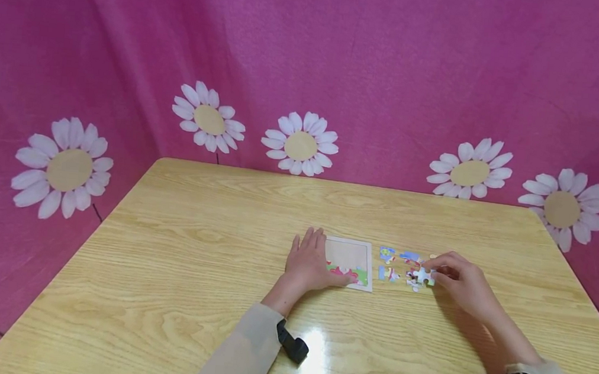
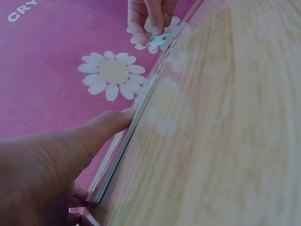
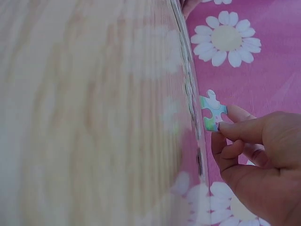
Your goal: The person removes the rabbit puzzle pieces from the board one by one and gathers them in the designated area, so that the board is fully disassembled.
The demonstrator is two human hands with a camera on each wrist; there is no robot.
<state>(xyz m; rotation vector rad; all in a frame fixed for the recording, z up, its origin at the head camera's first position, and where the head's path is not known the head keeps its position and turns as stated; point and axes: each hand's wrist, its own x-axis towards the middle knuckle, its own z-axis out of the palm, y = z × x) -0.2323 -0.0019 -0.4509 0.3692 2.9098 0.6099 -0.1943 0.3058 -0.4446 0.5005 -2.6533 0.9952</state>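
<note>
My right hand (image 1: pixel 464 284) pinches a pale blue-green puzzle piece (image 3: pixel 214 112) between thumb and fingers, held above the table. Under and beside it lie several loose puzzle pieces (image 1: pixel 389 274), blue, white and red. Left of them is a flat puzzle tray (image 1: pixel 347 252) with a pale rim; its lower part carries green and red printed pieces (image 1: pixel 361 275). My left hand (image 1: pixel 311 265) lies over the tray's left side with fingers extended, its thumb on the lower edge. In the left wrist view the tray shows edge-on, the thumb resting on it.
The wooden table (image 1: pixel 192 249) spreads around the tray on all sides. A pink cloth (image 1: pixel 384 70) printed with white daisies hangs behind its far edge and along the left. Each wrist wears a black strap camera (image 1: pixel 293 345).
</note>
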